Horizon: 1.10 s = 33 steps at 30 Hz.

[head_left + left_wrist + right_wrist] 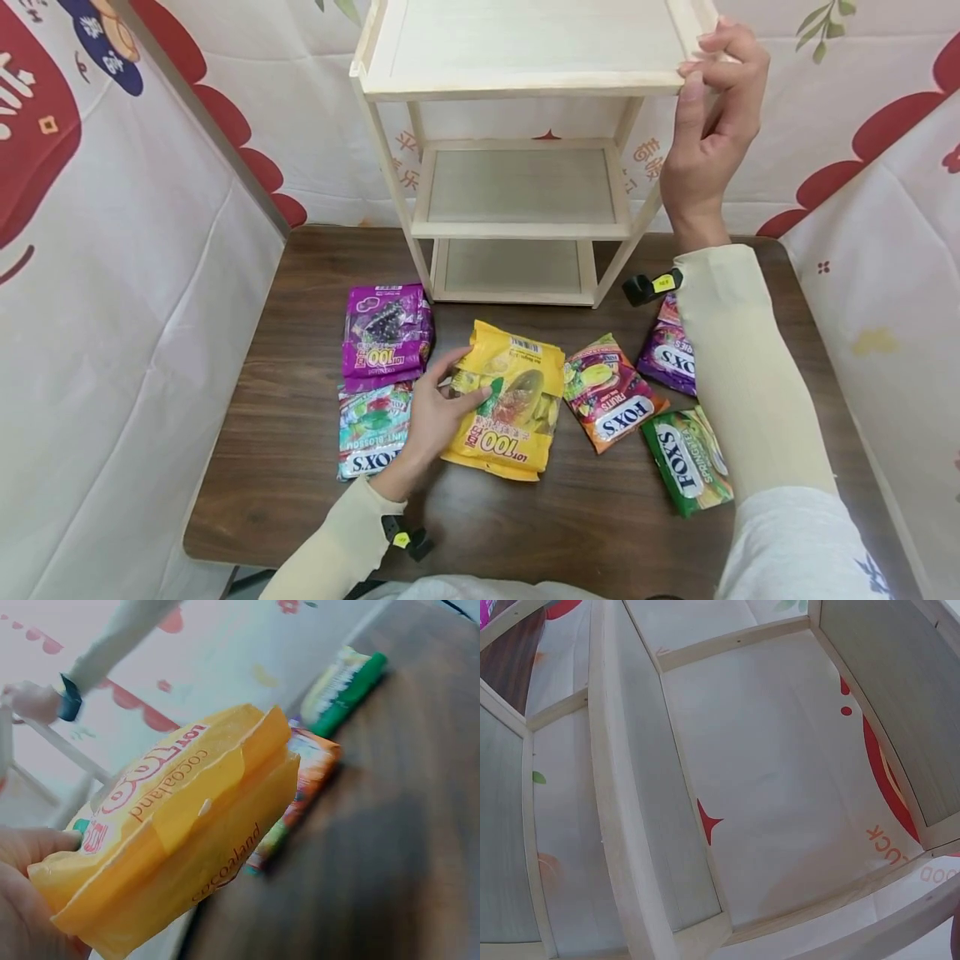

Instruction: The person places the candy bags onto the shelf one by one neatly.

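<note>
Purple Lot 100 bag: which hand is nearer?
Left. The left hand holds the yellow bag, beside the purple Lot 100 bag; the right hand grips the top corner of the rack, farther off.

Passage from front between top shelf (517,86) and middle shelf (521,231); corner posts (396,192) stand at either side.

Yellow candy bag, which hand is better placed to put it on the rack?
Probably the left hand: it holds the yellow candy bag in front of the wooden rack, while the right hand holds the rack up high, away from the bag.
</note>
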Tool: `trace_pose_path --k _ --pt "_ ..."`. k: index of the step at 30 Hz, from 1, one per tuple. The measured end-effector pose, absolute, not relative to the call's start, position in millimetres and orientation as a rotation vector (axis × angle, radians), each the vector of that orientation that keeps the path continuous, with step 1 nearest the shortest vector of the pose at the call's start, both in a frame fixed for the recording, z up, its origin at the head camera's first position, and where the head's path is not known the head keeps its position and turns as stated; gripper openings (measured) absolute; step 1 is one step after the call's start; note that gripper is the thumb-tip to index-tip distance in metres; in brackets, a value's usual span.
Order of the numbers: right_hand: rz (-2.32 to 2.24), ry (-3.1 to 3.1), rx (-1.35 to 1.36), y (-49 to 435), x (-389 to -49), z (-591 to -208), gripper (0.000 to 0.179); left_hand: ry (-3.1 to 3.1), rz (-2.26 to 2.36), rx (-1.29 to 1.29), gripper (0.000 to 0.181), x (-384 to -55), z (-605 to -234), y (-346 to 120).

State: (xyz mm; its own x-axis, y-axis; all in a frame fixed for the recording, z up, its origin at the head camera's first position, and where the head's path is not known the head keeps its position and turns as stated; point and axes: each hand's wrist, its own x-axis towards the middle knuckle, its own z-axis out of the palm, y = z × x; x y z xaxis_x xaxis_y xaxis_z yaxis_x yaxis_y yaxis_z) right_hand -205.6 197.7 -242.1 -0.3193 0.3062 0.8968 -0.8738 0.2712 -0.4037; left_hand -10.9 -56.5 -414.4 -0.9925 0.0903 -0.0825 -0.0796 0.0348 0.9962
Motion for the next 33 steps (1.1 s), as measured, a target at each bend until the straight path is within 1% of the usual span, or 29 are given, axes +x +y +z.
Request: trace_pose_path --k 5,9,16,21,24,28,33 --pt "1.322 -1.416 0.567 198 -206 -241 0.011 2.086 2.260 0.037 0.058 -22 -400 -61" --pt "1.318 -1.423 0.562 199 -206 -240 0.012 2.078 2.364 0.134 0.058 -33 -385 -65" --pt "1.312 -1.439 0.557 201 -207 -241 0.012 2.150 2.444 0.324 0.056 -48 -328 -74" --pt "1.306 -1.437 0.549 204 -208 -242 0.012 2.076 2.573 0.388 0.057 -60 -288 -75" --pt "1.309 -1.433 0.560 204 -208 -244 0.012 2.056 2.639 0.415 0.057 -65 -267 -75" --pt "1.325 -1.412 0.566 205 -208 -246 0.012 2.068 2.688 0.514 0.055 -73 -244 -74" --pt "1.327 -1.404 0.560 208 -207 -245 0.013 2.006 2.748 0.488 0.056 -89 -208 -72"
